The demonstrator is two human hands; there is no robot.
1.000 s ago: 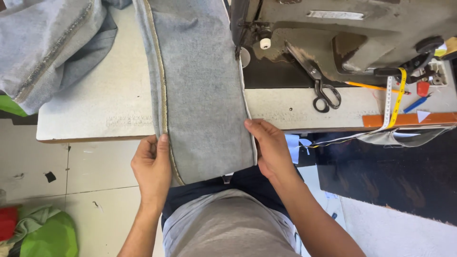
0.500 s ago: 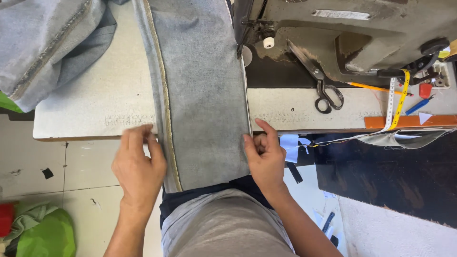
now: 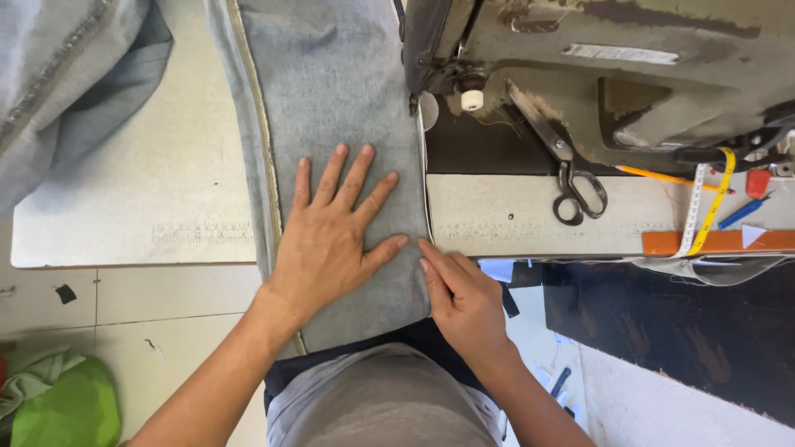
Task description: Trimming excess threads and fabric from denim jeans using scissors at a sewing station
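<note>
- The left hand (image 3: 331, 240) lies flat, fingers spread, pressing on the denim panel (image 3: 339, 108); it grips nothing.
- The right hand (image 3: 464, 302) pinches the panel's right edge at the table's (image 3: 124, 207) near rim, fingers curled.
- The panel's long axis runs twelve to six, from under the sewing machine (image 3: 596, 74) toward the lap.
- Scissors (image 3: 571, 178) lie at three o'clock of the hands; farther right, a yellow tape measure (image 3: 708, 207) crosses an orange strip (image 3: 704, 242).
- A pale oblong label (image 3: 621, 54) sits on the machine.

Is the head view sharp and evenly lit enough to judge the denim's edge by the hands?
Head view: even daylight, no glare on the pale blue denim panel; left hand and right hand are sharp with soft shadows; the grey-green sewing machine underside is dim; edges bow slightly from the wide lens.
</note>
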